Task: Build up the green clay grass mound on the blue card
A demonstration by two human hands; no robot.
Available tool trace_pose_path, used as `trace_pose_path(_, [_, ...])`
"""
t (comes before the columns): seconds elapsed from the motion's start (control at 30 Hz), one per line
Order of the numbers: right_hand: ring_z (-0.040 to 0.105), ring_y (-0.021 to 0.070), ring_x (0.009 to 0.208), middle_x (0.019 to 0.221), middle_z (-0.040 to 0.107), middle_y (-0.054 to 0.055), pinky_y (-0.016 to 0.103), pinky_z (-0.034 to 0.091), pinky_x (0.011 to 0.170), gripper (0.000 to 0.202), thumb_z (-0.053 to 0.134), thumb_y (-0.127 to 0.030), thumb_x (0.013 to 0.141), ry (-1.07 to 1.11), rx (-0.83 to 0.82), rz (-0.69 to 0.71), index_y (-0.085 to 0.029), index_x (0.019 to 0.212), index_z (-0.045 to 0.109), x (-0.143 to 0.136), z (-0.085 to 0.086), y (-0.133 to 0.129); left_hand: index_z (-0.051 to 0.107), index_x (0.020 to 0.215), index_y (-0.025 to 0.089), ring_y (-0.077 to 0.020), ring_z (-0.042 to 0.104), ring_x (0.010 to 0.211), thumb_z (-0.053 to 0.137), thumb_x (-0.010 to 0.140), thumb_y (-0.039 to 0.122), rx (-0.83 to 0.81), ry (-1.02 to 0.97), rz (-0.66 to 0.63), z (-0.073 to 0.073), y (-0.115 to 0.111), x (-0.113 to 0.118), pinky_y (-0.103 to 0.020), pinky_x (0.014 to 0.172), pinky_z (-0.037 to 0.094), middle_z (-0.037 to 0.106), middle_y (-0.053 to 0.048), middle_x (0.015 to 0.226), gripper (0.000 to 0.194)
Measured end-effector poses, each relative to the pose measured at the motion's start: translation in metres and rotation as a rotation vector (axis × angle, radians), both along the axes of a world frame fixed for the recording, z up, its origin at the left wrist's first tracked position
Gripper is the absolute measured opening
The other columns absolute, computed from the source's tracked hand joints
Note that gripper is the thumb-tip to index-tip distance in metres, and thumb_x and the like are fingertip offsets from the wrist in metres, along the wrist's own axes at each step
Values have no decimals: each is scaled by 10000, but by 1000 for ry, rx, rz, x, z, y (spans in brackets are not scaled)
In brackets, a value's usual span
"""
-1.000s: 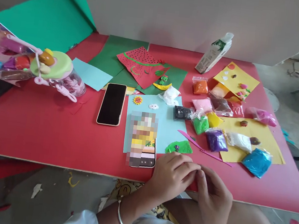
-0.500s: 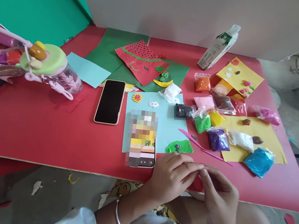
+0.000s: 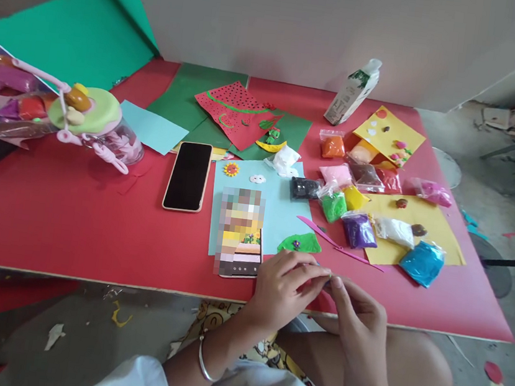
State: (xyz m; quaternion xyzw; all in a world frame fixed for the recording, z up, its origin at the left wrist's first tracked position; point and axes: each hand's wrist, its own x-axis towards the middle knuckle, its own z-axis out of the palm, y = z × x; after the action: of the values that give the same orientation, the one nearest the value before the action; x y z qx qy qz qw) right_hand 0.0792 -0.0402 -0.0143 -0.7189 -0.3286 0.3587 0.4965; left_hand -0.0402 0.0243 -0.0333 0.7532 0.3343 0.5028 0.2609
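My left hand [image 3: 284,287], with a silver bangle at its wrist, meets my right hand [image 3: 357,315] fingertip to fingertip over the table's front edge. Both are closed in a pinch around a tiny dark bit that the fingers mostly cover. Just beyond them lies a flat green clay piece [image 3: 311,244] with a small purple flower [image 3: 297,245] on it. This piece rests at the lower right of a light blue sheet [image 3: 278,211], which also bears a clay sun [image 3: 231,169] and a white cloud [image 3: 257,179]. Left of my hands is a lit phone [image 3: 249,261], partly blurred out.
Bagged clay, including purple [image 3: 358,230] and blue [image 3: 422,263] packs, lies to the right near a pink clay tool [image 3: 339,247]. A dark-screened phone [image 3: 187,177] and a lidded jar [image 3: 92,122] are left. A carton [image 3: 353,92] stands at the back.
The camera view has shifted, so the right-hand things appear further left. My hands stay pinched together, and a little of the small dark bit now shows between the fingertips.
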Motion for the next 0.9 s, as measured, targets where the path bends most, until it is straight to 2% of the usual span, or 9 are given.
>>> trace_pose_path(0.13, [710, 248, 785, 822, 765, 75, 337, 597, 685, 358, 656, -524, 803, 28, 14, -28, -185, 820, 771, -2, 2, -3, 649, 1057, 220, -134, 662, 866, 606, 891, 199, 17, 13, -37, 1, 0, -2, -274, 748, 571, 668, -32, 949, 173])
trace_pose_path(0.27, [709, 251, 814, 837, 765, 82, 329, 591, 677, 381, 629, -537, 821, 59, 14, -29, -185, 838, 773, -3, 6, -6, 661, 956, 196, -135, 658, 852, 624, 875, 191, -11, -26, -88, 5, 0, -4, -279, 751, 576, 654, -35, 905, 90])
trace_pose_path(0.47, [690, 241, 660, 736, 748, 79, 300, 553, 498, 408, 688, -562, 749, 157, -13, -6, -160, 764, 756, -5, 10, -3, 658, 930, 200, -145, 661, 866, 613, 873, 191, -56, -59, -136, 9, -1, -5, -302, 777, 579, 648, -35, 885, 73])
trace_pose_path(0.7, [688, 215, 665, 719, 749, 72, 296, 572, 591, 309, 765, -485, 698, 117, 66, -35, -179, 735, 754, 1, 4, -1, 669, 1004, 218, -149, 658, 907, 581, 879, 183, -83, -76, -169, 8, -1, -5, -309, 801, 579, 640, -40, 926, 157])
trace_pose_path(0.9, [701, 214, 708, 761, 758, 70, 280, 568, 600, 295, 722, -475, 754, 92, 45, 46, -183, 784, 755, 5, 5, -4, 691, 938, 220, -142, 659, 876, 611, 870, 190, -100, -94, -167, 5, 0, -4, -307, 792, 579, 633, -25, 888, 109])
